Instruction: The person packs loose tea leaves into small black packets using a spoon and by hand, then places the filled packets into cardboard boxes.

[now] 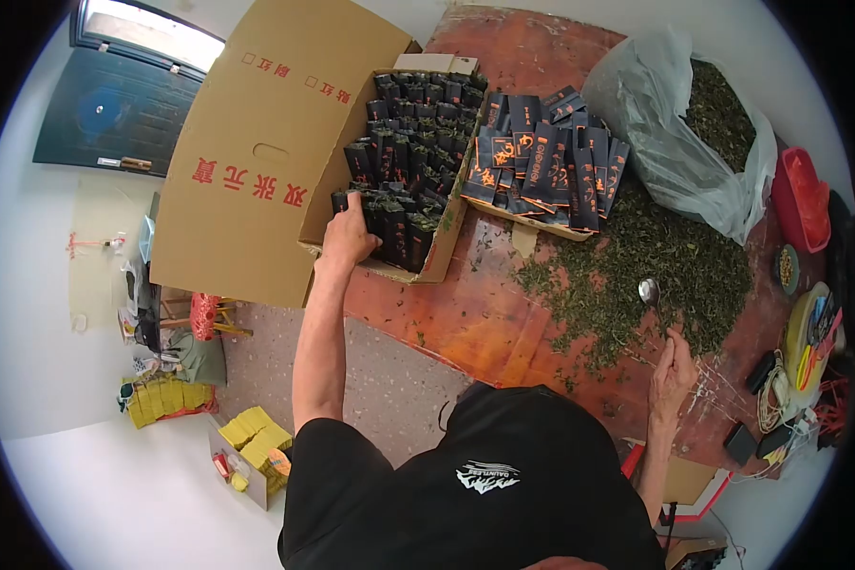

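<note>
Packets (386,157) stood in the box (451,237), far left on the surface (489,328); the left hand's (350,237) fingers touched one, grip unclear; the right hand's (674,373) pinched a spoon (648,291); light pressure seemed best for keeping tops upright

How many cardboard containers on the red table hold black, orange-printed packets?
2. The deep brown cardboard box, where the left hand touches upright black packets, and the shallow cardboard tray to its right, heaped with loose black packets. Others may be hidden behind the box.
</note>
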{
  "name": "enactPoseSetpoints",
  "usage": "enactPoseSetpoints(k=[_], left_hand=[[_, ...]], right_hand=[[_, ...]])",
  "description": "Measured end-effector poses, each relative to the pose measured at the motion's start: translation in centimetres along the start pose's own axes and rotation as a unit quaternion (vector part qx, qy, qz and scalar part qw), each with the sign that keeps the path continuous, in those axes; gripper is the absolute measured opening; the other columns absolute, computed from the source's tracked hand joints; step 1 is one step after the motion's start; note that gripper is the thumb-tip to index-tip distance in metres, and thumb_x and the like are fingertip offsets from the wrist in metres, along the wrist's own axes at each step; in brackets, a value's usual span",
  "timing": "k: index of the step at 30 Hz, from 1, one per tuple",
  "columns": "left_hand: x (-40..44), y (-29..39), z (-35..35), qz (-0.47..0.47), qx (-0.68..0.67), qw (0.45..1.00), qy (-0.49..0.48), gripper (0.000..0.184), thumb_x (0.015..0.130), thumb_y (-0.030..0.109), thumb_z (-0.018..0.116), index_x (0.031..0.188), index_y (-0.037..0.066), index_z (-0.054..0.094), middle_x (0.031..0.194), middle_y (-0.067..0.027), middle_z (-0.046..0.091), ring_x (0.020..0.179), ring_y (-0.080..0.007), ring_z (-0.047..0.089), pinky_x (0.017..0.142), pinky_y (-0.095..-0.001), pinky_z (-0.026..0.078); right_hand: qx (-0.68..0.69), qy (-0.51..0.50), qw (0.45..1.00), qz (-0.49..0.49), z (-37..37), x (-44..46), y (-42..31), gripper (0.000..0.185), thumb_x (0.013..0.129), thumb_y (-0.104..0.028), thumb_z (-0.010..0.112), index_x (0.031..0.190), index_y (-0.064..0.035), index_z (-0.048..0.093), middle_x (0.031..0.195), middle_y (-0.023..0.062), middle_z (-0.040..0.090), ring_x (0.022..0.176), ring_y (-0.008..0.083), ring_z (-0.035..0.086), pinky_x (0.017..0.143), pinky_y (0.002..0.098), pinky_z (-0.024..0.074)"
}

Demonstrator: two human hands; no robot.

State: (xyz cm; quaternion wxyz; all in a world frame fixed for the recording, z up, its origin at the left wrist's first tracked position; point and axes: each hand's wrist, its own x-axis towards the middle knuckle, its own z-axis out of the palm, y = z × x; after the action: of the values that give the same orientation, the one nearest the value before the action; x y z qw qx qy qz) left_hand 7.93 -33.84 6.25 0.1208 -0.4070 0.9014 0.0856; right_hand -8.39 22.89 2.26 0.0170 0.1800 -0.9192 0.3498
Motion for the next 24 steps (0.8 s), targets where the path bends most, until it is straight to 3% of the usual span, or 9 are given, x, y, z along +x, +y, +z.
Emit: enactPoseSetpoints(k=[3, 4, 7, 10, 13, 15, 17, 22, 24], left_hand=[[0.2, -1.3, 0.5, 0.029, -0.013, 0.999, 0.033, 0.101, 0.071, 0.017, 0.093, 0.152, 0.007, 0.034, 0.1, -0.0256, 0.075, 0.104, -0.0479, 0.071, 0.093, -0.054, 0.055], [-0.2, -0.5, -0.4, 0.023, 0.001, 0.999, 0.023, 0.106, 0.07, 0.015, 0.092, 0.154, 0.001, 0.031, 0.108, -0.03, 0.073, 0.104, -0.0476, 0.072, 0.091, -0.054, 0.057], [-1.9, 1.2, -2.8, -0.013, -0.015, 0.999, 0.042, 0.094, 0.074, 0.015, 0.09, 0.152, 0.005, 0.039, 0.104, -0.0266, 0.074, 0.098, -0.0445, 0.073, 0.089, -0.0507, 0.058], [-4.3, 3.5, -3.6, 0.045, -0.071, 0.972, 0.221, 0.072, 0.079, 0.01, 0.087, 0.142, 0.007, 0.052, 0.094, -0.0175, 0.075, 0.084, -0.0333, 0.075, 0.075, -0.0415, 0.06], [-7.3, 11.1, -4.0, 0.168, -0.245, 0.929, 0.22, 0.052, 0.085, 0.01, 0.083, 0.132, 0.005, 0.061, 0.094, -0.0149, 0.075, 0.079, -0.0247, 0.074, 0.072, -0.036, 0.06], [-8.4, 16.1, -2.4, 0.244, -0.268, 0.918, 0.161, 0.044, 0.088, 0.013, 0.082, 0.127, 0.003, 0.064, 0.095, -0.014, 0.076, 0.079, -0.0223, 0.074, 0.071, -0.035, 0.059], [-8.3, 20.0, 0.0, 0.282, -0.292, 0.91, 0.091, 0.047, 0.089, 0.016, 0.082, 0.129, 0.002, 0.063, 0.097, -0.0146, 0.076, 0.082, -0.0253, 0.075, 0.073, -0.0378, 0.059], [-4.6, 27.1, 3.7, 0.261, -0.273, 0.919, 0.115, 0.07, 0.089, 0.03, 0.082, 0.14, -0.004, 0.049, 0.097, -0.0233, 0.074, 0.09, -0.0426, 0.074, 0.081, -0.0495, 0.057], [-3.3, 28.4, 4.3, 0.24, -0.261, 0.929, 0.104, 0.072, 0.09, 0.033, 0.082, 0.14, -0.005, 0.047, 0.095, -0.0248, 0.074, 0.09, -0.0452, 0.073, 0.08, -0.0507, 0.057]], right_hand=[[0.017, 0.012, 1.0, -0.01, 0.1, -0.1, -0.2, 0.018, 0.104, -0.001, 0.058, 0.115, 0.004, 0.072, 0.094, 0.0187, 0.074, 0.073, 0.0245, 0.07, 0.063, 0.0362, 0.0517], [0.024, 0.018, 1.0, -0.01, 0.1, 0.0, -0.4, 0.018, 0.104, -0.001, 0.058, 0.115, 0.0039, 0.073, 0.095, 0.0192, 0.075, 0.075, 0.0253, 0.071, 0.064, 0.0362, 0.0526], [0.013, 0.023, 1.0, -0.005, -0.5, 0.0, -1.0, 0.018, 0.104, -0.001, 0.059, 0.115, 0.0034, 0.073, 0.096, 0.0212, 0.075, 0.079, 0.028, 0.073, 0.068, 0.0366, 0.0547], [0.005, 0.03, 1.0, 0.008, -0.9, 0.0, -1.2, 0.018, 0.103, -0.002, 0.06, 0.115, 0.0036, 0.073, 0.095, 0.0223, 0.075, 0.079, 0.0296, 0.073, 0.069, 0.0375, 0.055], [-0.001, 0.023, 0.999, 0.029, -1.0, -0.4, -1.6, 0.018, 0.103, -0.002, 0.061, 0.114, 0.004, 0.073, 0.093, 0.022, 0.075, 0.077, 0.0295, 0.073, 0.067, 0.0381, 0.0548], [0.001, 0.028, 0.999, 0.032, -0.9, -0.3, -1.6, 0.017, 0.102, -0.002, 0.061, 0.113, 0.0041, 0.073, 0.092, 0.0217, 0.075, 0.076, 0.0293, 0.073, 0.066, 0.0384, 0.0544], [0.009, 0.043, 0.999, 0.017, -0.6, -0.5, -1.2, 0.017, 0.102, -0.001, 0.061, 0.113, 0.0041, 0.073, 0.09, 0.0214, 0.074, 0.074, 0.0289, 0.072, 0.065, 0.0386, 0.0539], [-0.001, 0.046, 0.999, 0.021, -1.7, -0.6, -1.5, 0.016, 0.101, 0.001, 0.061, 0.112, 0.0038, 0.073, 0.088, 0.0211, 0.074, 0.072, 0.0287, 0.071, 0.064, 0.0382, 0.0537], [-0.004, 0.051, 0.998, 0.026, -2.0, -0.8, -1.5, 0.016, 0.101, 0.001, 0.061, 0.112, 0.0038, 0.073, 0.087, 0.021, 0.074, 0.071, 0.0288, 0.071, 0.064, 0.038, 0.0536]])
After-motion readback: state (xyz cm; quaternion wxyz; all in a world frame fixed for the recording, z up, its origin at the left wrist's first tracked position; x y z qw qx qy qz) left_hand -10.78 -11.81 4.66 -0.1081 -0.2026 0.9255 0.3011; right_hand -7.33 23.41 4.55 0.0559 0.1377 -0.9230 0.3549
